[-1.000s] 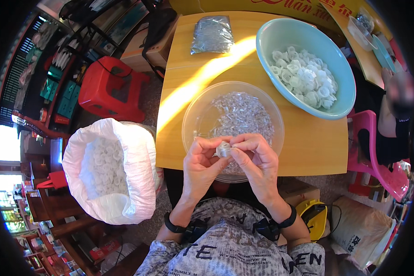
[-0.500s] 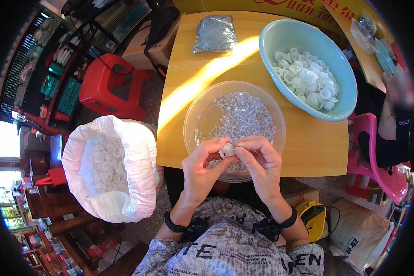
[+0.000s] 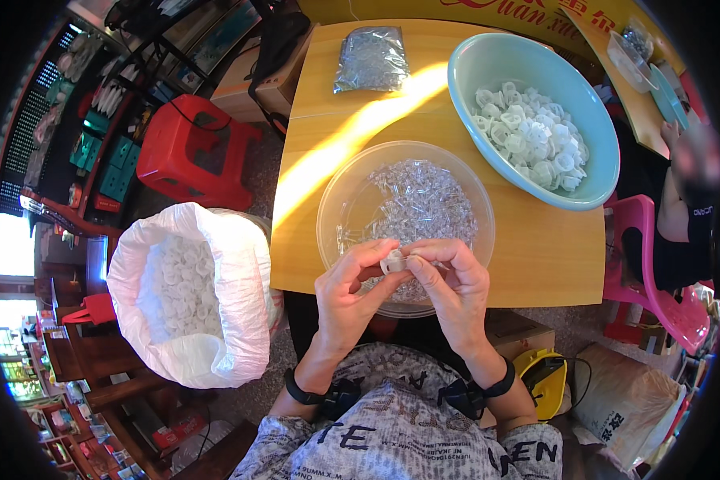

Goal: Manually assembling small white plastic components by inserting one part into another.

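Note:
Between thumb and fingers, my left hand (image 3: 350, 294) holds a small white plastic ring-shaped cap (image 3: 393, 262) with a dark hole in its side. My right hand (image 3: 456, 292) is closed in a pinch right against the cap's right side; whatever its fingertips hold is too small to make out. Both hands are over the near rim of a round, clear plastic tub (image 3: 338, 188). Many small clear plastic pieces (image 3: 428, 196) lie heaped in it. To the left stands a white sack (image 3: 244, 304) filled with similar white caps (image 3: 186, 288).
A light blue basin (image 3: 476, 60) with white plastic parts stands at the table's (image 3: 536, 256) far right. A silvery plastic packet (image 3: 371, 60) lies at the back. Beyond the left edge is a red stool (image 3: 176, 144). Another person (image 3: 676, 192) sits at the right by a pink chair (image 3: 644, 256).
Both hands keep nearly the same pose over the tub, the cap still in the left fingers. The whole view has shifted very slightly.

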`<act>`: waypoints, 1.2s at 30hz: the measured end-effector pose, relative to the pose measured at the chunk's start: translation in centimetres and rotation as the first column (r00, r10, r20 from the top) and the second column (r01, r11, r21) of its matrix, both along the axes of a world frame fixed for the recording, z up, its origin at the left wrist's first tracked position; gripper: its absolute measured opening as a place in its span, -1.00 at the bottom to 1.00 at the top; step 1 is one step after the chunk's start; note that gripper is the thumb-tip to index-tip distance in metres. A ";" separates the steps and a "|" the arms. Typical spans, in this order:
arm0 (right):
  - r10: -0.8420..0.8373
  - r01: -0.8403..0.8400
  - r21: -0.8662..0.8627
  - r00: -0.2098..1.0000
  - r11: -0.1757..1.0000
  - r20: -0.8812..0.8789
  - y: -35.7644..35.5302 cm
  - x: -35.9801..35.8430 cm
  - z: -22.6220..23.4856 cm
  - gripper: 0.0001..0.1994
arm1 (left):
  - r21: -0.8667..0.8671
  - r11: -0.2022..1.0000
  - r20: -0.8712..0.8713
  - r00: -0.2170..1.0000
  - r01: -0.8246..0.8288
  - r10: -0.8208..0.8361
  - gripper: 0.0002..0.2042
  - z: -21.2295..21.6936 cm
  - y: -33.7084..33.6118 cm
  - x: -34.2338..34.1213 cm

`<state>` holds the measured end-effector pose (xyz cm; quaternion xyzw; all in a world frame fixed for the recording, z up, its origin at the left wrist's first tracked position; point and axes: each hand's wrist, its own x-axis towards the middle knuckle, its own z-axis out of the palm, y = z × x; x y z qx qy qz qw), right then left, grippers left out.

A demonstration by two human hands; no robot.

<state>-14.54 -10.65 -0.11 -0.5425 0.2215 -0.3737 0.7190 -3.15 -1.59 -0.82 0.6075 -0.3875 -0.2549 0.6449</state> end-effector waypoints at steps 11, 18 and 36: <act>0.006 -0.009 0.123 1.000 0.992 0.020 0.0 0.0 0.1 -0.94 | 0.026 0.998 0.153 0.987 -0.051 0.046 -0.64 0.2 0.0 0.4; 0.018 -0.027 0.136 0.998 0.990 0.066 0.0 0.1 0.2 -0.95 | -0.067 0.997 -0.134 0.991 -0.024 0.015 -0.66 -0.1 -0.1 0.0; 0.012 -0.013 0.171 1.000 0.985 0.010 -0.3 -0.3 0.1 -0.93 | -0.089 0.987 -0.337 0.929 0.131 -0.154 -0.58 0.1 0.2 0.5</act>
